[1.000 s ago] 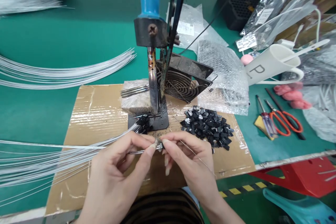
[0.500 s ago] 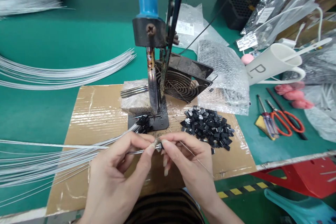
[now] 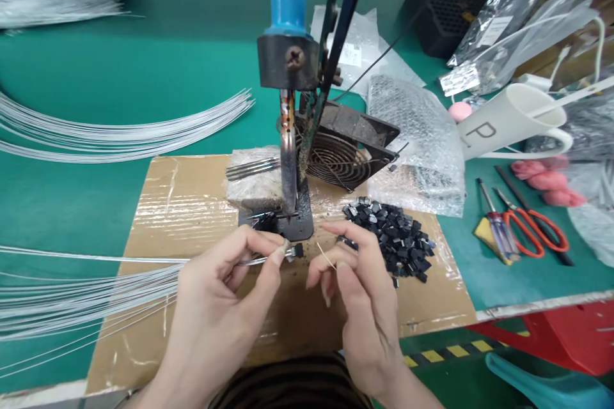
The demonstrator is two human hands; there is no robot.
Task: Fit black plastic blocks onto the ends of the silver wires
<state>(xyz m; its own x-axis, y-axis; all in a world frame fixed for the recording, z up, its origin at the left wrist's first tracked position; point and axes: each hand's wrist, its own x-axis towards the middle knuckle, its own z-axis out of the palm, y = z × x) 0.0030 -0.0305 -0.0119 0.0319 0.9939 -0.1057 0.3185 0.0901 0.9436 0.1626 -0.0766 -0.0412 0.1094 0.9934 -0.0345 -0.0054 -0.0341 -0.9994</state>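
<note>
My left hand (image 3: 225,297) pinches a thin cable between thumb and fingers, with a small black connector (image 3: 298,250) at its end, pointing right. In my right hand (image 3: 367,313) is a thin wire like solder (image 3: 326,255), its tip sticking out up and to the left, apart from the connector. Above both hands a soldering iron (image 3: 288,153) with a blue handle hangs tip down in a clamp. Beyond my right fingers lies a heap of black connectors (image 3: 400,236). Several finished-looking cable ends (image 3: 263,220) rest beside the iron's base.
Cardboard (image 3: 158,204) covers the green table (image 3: 192,64) here. A small fan (image 3: 343,153) stands behind the iron. Bundles of white cables (image 3: 119,140) lie left. On the right are bubble wrap (image 3: 412,134), a white mug (image 3: 503,124), a screwdriver (image 3: 497,223) and scissors (image 3: 522,223).
My right hand has moved away from the connector to the right, carrying the thin wire, and its fingers have shifted. The connector in my left hand is now exposed. The whole view shifted slightly.
</note>
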